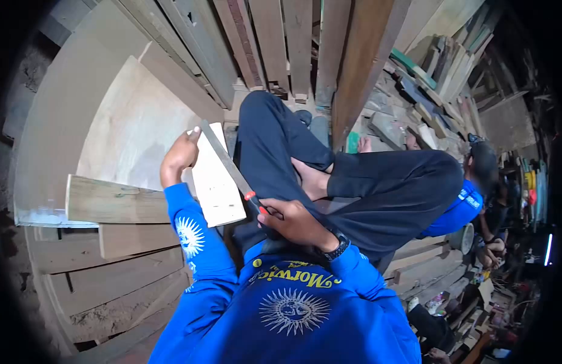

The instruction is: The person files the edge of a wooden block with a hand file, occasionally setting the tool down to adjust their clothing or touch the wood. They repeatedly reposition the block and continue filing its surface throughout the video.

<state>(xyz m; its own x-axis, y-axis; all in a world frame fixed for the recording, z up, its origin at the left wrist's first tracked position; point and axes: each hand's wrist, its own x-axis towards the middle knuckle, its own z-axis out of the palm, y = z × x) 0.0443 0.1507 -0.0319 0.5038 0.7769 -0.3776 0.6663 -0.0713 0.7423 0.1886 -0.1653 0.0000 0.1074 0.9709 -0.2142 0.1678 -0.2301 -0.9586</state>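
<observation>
Our right hand [296, 223] is closed around the red-and-black handle of a handsaw [229, 167], whose blade runs up and to the left across the pale board [215, 188], while our left hand [179, 156] grips that board's far left edge just beside the blade's tip. We see the board lying between the two hands, against our dark-trousered knee [275, 130]. Farther out, a plywood sheet [135, 127] lies left, upright planks [281, 42] stand beyond, and another person [475, 200] sits to the right.

Two hands [179, 155] [293, 221], one saw [227, 167], one pale board [214, 182].
</observation>
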